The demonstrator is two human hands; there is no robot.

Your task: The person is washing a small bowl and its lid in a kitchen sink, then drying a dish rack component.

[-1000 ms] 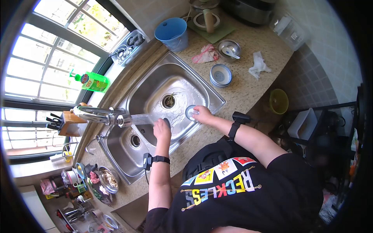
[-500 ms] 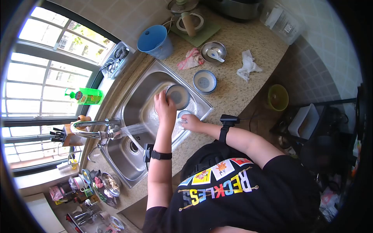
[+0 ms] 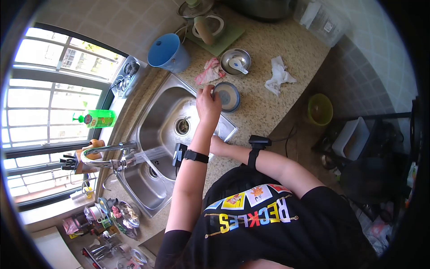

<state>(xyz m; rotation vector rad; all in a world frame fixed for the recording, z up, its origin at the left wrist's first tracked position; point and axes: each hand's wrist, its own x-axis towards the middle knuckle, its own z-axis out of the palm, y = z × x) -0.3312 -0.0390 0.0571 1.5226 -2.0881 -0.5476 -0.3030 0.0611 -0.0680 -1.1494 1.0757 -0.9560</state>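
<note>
My left hand [image 3: 208,106] is closed on the near rim of a blue-rimmed bowl [image 3: 227,96], which is on the counter just beyond the sink corner. It seems to rest on the bowl that stood there; how many are stacked cannot be made out. My right hand [image 3: 217,146] is low over the sink's near edge, its fingers hidden behind my left forearm. Water streams from the tap [image 3: 117,162] into the steel sink [image 3: 154,105], and the drain [image 3: 182,126] of its far basin shows.
Past the bowls are a pink-and-white cloth [image 3: 209,71], a metal bowl [image 3: 229,66] with a white spoon [image 3: 238,66], crumpled tissue [image 3: 279,77] and a blue bucket [image 3: 168,54]. A green soap bottle [image 3: 99,119] stands by the window.
My left hand has carried the bowl from the sink to the bowl on the counter, up and right. My right hand has slipped behind my left forearm, and the small whitish thing at it is hidden.
</note>
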